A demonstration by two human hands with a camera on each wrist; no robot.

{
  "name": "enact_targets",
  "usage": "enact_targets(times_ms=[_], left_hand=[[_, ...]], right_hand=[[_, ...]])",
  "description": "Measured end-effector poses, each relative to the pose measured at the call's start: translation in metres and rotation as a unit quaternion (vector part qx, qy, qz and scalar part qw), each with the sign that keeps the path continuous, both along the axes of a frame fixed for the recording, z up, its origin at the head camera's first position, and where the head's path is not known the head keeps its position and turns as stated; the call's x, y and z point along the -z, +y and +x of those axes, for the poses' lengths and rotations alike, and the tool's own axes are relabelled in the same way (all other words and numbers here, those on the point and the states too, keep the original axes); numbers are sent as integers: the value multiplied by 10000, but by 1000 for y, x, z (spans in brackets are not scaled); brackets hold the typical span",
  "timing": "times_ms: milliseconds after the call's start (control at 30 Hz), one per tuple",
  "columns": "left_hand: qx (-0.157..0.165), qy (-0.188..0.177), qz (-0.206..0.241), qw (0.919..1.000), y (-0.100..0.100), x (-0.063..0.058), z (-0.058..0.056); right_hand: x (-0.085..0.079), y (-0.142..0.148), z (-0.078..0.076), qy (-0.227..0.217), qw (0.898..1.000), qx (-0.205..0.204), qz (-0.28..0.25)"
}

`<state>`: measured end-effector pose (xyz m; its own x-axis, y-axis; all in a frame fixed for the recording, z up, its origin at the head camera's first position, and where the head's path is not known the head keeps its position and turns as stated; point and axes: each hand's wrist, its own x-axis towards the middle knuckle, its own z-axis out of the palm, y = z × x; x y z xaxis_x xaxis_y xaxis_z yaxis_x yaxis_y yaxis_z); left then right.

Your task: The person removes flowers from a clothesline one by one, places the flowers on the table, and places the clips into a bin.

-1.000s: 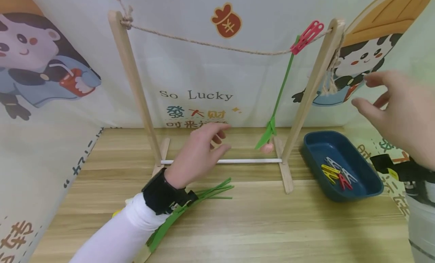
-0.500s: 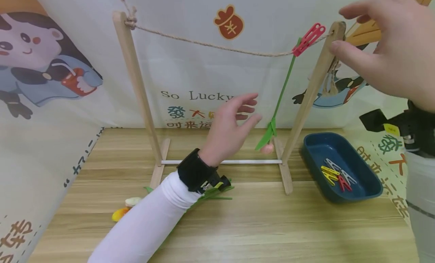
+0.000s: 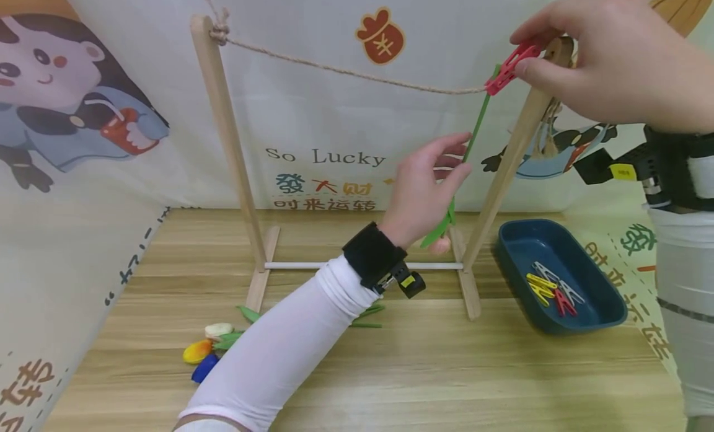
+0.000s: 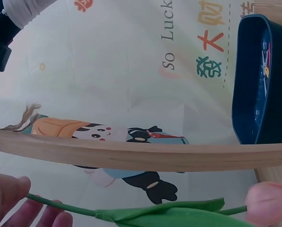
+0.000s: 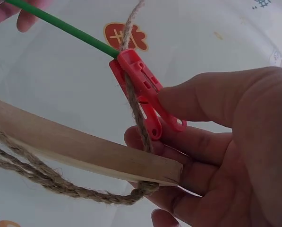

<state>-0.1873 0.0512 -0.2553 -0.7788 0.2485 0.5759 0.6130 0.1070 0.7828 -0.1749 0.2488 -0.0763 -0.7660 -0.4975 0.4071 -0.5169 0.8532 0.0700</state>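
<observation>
A pink artificial tulip (image 4: 268,203) hangs head down from a twine line (image 3: 346,70), its green stem end caught in a red clothespin (image 5: 148,85). My right hand (image 3: 608,60) pinches the clothespin's handles between thumb and fingers, beside the top of the right wooden post. In the right wrist view, the clothespin's jaws still lie over the twine and stem. Lower down, my left hand (image 3: 426,190) holds the tulip's green stem between thumb and fingertips, above the leaves.
The twine is strung between two wooden posts (image 3: 225,128) of a stand with a white crossbar (image 3: 304,266). At right sits a blue basin (image 3: 535,237) with several clothespins (image 3: 541,286). More tulips (image 3: 198,351) lie on the table at left, partly under my left forearm.
My right hand has moved left from beyond the right post onto the red clothespin. My left hand has risen and moved right to the hanging tulip's stem and taken hold.
</observation>
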Motion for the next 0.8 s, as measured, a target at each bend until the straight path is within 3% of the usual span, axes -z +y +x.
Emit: enact_targets(times_ms=[233,500,800], left_hand=[[-157,33,-26,9999,3,-2,0],[-188,-9,-28,9998,0,-2,-1],[-171,35,82,9998,-6,5,1]], right_hand=[[-1,-1,1,111,9997,-210,-36],[-2,-4,-1,670,9953,-686,-110],[0,-3,4,1194,9894,-735,-382]])
